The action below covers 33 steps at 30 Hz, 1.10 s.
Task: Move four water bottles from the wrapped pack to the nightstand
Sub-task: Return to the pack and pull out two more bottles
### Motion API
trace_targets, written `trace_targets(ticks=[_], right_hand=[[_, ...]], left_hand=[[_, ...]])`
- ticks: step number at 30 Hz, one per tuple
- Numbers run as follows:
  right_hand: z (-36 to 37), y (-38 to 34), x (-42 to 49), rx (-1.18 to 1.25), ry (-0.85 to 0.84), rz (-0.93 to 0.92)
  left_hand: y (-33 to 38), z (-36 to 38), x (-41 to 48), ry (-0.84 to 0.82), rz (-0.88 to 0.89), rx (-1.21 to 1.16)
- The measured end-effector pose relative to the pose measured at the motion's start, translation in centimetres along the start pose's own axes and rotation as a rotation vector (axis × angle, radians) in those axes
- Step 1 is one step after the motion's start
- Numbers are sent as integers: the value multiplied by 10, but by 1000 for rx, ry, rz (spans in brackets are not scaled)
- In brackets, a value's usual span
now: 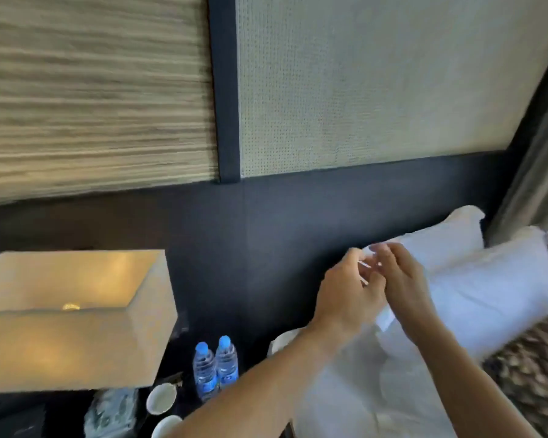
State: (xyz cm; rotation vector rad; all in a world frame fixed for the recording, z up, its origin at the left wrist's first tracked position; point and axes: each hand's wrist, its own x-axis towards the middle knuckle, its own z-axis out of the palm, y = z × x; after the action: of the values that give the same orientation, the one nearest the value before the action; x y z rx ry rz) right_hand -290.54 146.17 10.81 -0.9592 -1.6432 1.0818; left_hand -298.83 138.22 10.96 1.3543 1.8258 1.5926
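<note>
I am seeing my two hands lifted together in front of the dark headboard panel [298, 222], above the bed. My left hand [345, 295] and my right hand [402, 279] are meeting at the fingertips, and the fingers [355, 257] of the left are curling toward those of the right. Something small, thin and pale is showing between them, but motion blur is hiding what it is, and I cannot tell whether either hand is actually pinching it or just touching the other. Neither hand is holding a bottle.

Just behind and to the right of the hands, two white pillows [475, 279] are leaning against the headboard panel, and white bedding [361, 390] is lying under my forearms. A patterned brown cover [532, 374] is showing at the right edge.

Down to the left, two water bottles [215, 365] with blue caps are standing upright, touching side by side, on the dark nightstand [184, 396], well apart from my hands. Near them two white cups [161, 398] are sitting, and beside those a crumpled clear wrapper [111, 409] is lying under the lit square lampshade [73, 314]. I cannot make out the wrapped pack anywhere in this view.
</note>
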Motion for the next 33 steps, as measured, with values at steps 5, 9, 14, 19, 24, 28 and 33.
trace_targets(ticks=[5, 9, 14, 19, 24, 28, 33], right_hand=[[-123, -188, 36, -140, 114, -89], [-251, -303, 17, -355, 219, -170], [-419, -376, -70, -586, 421, -138], [-554, -380, -240, -777, 680, 126], [-640, -382, -473, -806, 998, 518], [-676, -413, -654, -752, 1227, 707], [-694, -477, -865, -756, 1572, 781]], left_hand=[[210, -9, 50, -207, 150, 147], [366, 18, 54, -317, 378, 255], [503, 99, 5, -492, 641, 306], [580, 214, -118, -808, 871, 277], [636, 313, -316, -1247, 1032, 173], [684, 342, -497, -1459, 1152, 27], [748, 343, -716, -1660, 1317, -144]])
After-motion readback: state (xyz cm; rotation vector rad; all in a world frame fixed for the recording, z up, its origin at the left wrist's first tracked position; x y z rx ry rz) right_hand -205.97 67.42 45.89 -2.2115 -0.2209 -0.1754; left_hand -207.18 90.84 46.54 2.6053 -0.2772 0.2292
